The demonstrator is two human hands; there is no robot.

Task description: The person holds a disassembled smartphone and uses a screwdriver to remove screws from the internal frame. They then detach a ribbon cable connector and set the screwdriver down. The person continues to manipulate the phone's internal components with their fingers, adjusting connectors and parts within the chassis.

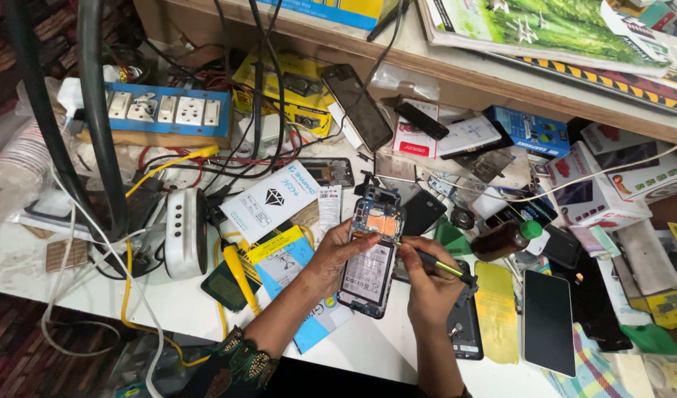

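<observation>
An opened smartphone [371, 258] with its back cover off lies on the white table, showing a battery and an orange-brown circuit area at its top. My left hand [331, 254] grips its left edge, thumb resting on the upper part. My right hand [427, 280] holds a thin screwdriver [434, 262] with a yellow-green and black handle. Its tip points left at the phone's upper right side.
The white table [73, 284] is crowded: a blue power strip [161, 110], a white device [185, 232], tangled cables, a brown bottle with a green cap [506, 239], several phones and screens [548, 320], a yellow tool [242, 276], small boxes [592, 191]. A wooden shelf [456, 74] runs above.
</observation>
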